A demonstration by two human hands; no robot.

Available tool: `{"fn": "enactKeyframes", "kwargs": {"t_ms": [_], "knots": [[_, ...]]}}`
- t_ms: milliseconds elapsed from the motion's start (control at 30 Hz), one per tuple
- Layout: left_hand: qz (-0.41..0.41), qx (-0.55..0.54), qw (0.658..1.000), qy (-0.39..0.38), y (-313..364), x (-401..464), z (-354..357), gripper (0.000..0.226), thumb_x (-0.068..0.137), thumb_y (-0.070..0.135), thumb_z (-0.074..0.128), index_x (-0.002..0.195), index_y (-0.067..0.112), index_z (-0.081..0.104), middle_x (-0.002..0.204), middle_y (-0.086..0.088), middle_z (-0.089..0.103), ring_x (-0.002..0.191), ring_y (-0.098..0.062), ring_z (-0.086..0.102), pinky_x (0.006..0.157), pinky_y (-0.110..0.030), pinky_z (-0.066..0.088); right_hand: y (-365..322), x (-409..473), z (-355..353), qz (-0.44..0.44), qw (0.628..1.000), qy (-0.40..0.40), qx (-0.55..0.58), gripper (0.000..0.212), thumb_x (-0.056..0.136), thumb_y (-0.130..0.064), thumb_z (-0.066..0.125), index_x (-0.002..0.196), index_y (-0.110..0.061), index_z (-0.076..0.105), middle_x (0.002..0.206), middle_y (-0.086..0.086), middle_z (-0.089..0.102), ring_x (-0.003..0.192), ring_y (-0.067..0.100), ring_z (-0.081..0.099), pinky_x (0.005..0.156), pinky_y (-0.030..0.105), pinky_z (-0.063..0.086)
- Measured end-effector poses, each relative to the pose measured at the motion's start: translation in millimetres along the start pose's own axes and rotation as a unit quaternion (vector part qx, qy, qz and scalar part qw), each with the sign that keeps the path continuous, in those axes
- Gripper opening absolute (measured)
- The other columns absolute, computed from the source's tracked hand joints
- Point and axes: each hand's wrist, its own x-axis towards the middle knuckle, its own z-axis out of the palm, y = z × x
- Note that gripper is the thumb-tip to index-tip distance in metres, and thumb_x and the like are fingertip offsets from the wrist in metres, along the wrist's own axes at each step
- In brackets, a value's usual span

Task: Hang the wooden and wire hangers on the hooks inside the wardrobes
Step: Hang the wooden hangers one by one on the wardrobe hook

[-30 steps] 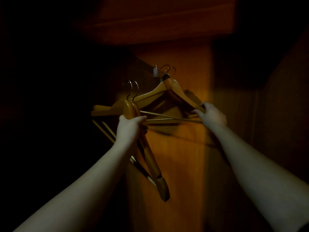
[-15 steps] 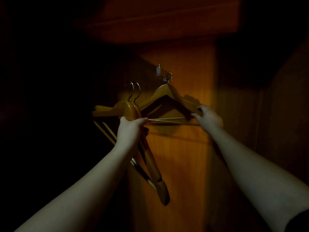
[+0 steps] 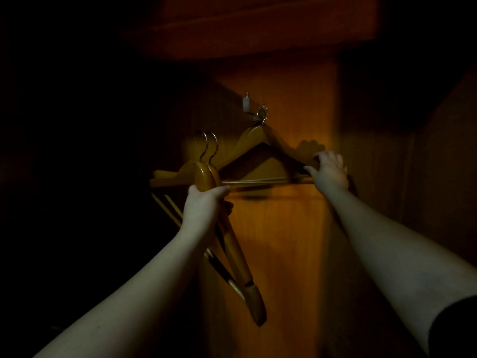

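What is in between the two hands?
The head view shows the thin bottom bar of the hung wooden hanger running between the left hand, which grips two more hangers, and the right hand.

Dim wardrobe interior, lit only by a warm patch on the orange wood back panel [image 3: 278, 228] (grain runs vertically). A wood shelf [image 3: 258, 24] spans the top. The side wall [image 3: 444, 177] at right is in shadow; the left is black
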Motion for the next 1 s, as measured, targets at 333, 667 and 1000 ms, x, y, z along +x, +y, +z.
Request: {"fn": "enactKeyframes", "kwargs": {"t_ms": [333,667,1000], "knots": [[0.006,0.004,1.0,-0.01,-7,6,2,0.054,0.087,0.023,0.071,0.129,0.015,0.038,0.099,-0.016,0.067,0.079,-0.028,0.07,0.064,-0.037,0.059,-4,14,7,-0.003,0.999,-0.021,-0.033,0.036,0.091,-0.039,0.063,0.116,-0.015,0.055,0.129,0.007,0.049,0.123,0.029,0.039,0.097,0.046,0.039],[-0.005,-0.012,1.0,-0.013,-11,10,0,0.057,0.086,0.021,0.072,0.131,0.017,0.037,0.104,-0.016,0.067,0.08,-0.027,0.069,0.06,-0.033,0.055,-2,8,16,0.006,0.998,-0.011,-0.062,0.045,0.088,-0.042,0.066,0.121,-0.014,0.053,0.128,0.007,0.051,0.123,0.028,0.044,0.097,0.046,0.039],[-0.008,-0.008,1.0,-0.013,-13,8,-3,0.062,0.087,0.019,0.071,0.133,0.023,0.031,0.109,-0.014,0.066,0.087,-0.03,0.07,0.072,-0.042,0.06,-6,6,9,0.015,0.996,-0.03,-0.084,0.056,0.086,-0.043,0.069,0.13,-0.015,0.049,0.135,0.008,0.047,0.129,0.029,0.039,0.102,0.045,0.035]]}}
